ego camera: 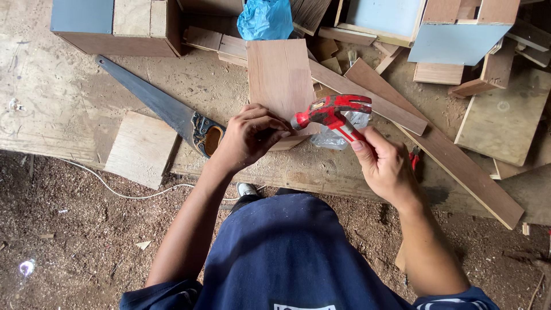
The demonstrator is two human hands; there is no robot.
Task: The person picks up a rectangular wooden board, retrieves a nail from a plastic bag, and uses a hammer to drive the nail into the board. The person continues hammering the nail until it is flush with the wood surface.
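Hammer [333,111], red-headed, sits in the right hand [385,163], which is wrapped closed around the handle; the head points left toward the near edge of the brown wooden board [280,77]. Left hand [248,135] is pinched narrow on that near edge, fingertips just beside the hammer face. The board's long axis runs near to far on the table [51,109]. A handsaw [158,106] lies to the left.

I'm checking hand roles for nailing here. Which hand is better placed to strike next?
The right hand: it already grips the red claw hammer, its head poised beside the left hand, which pinches at the wooden board's near edge.
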